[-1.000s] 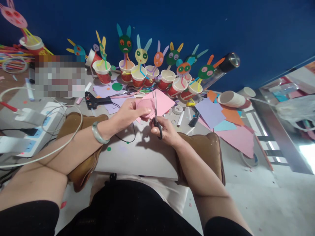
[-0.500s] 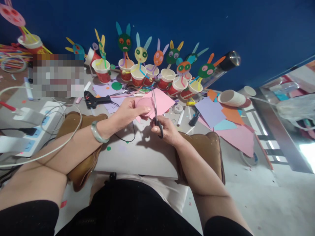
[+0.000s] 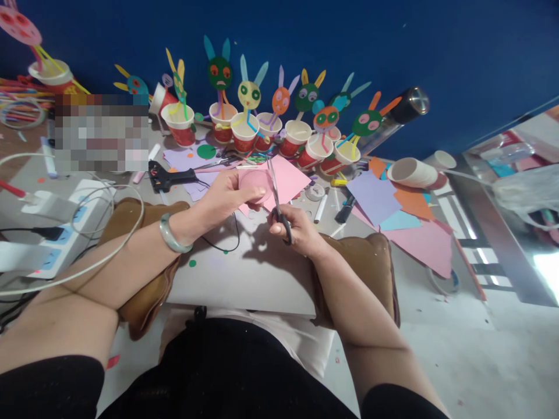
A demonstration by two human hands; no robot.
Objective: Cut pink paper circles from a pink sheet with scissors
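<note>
My left hand (image 3: 233, 195) pinches a sheet of pink paper (image 3: 290, 179) with the thumb on top. A round outline or disc shows on the paper beside the thumb; I cannot tell which. My right hand (image 3: 297, 228) is closed around the black handles of a pair of scissors (image 3: 275, 189). Their blades point away from me and lie at the paper, just right of the disc shape. Whether the blades are apart is hard to make out. Both hands are above the grey table (image 3: 248, 279), their shadow falling on it.
Paper cups with rabbit-faced figures (image 3: 245, 134) line the blue wall. A hot glue gun (image 3: 172, 177) lies left of my hands, a power strip (image 3: 65, 233) with cables farther left. Coloured paper (image 3: 373, 195) and stacked cups (image 3: 413, 173) lie right. Brown cushions (image 3: 358, 273) are under both forearms.
The scissors have shifted very slightly against the pink paper, their handles a touch to the right. My left hand keeps its pinch, and the rest of the table stays as it was.
</note>
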